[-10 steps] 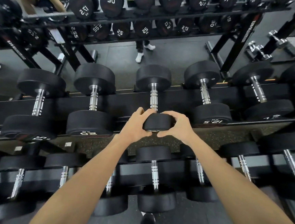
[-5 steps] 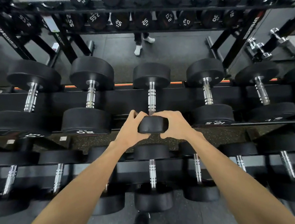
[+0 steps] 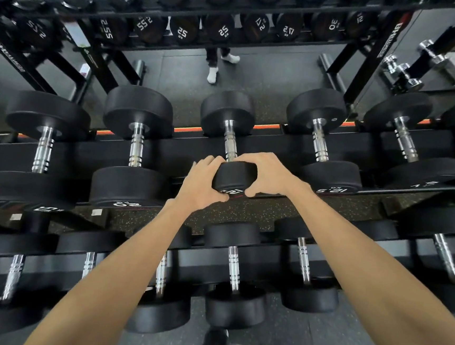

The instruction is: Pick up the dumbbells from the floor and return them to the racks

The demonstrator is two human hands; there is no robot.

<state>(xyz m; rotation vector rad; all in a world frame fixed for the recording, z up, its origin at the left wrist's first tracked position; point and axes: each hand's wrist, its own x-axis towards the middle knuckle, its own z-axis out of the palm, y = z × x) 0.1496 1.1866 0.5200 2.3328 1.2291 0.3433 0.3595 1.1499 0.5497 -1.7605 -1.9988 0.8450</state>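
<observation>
Fingers of both hands, left hand (image 3: 201,188) and right hand (image 3: 266,175), clamp the dumbbell (image 3: 230,142) lying on the rack (image 3: 85,151).

Dumbbell (image 3: 230,142) on upper rack (image 3: 84,157) between neighbours, hands at near head, lower tier below, possibly fuller.

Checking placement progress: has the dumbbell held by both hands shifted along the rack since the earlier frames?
No. The dumbbell sits between the same 20 kg dumbbell and 12.5 kg dumbbell.
</observation>
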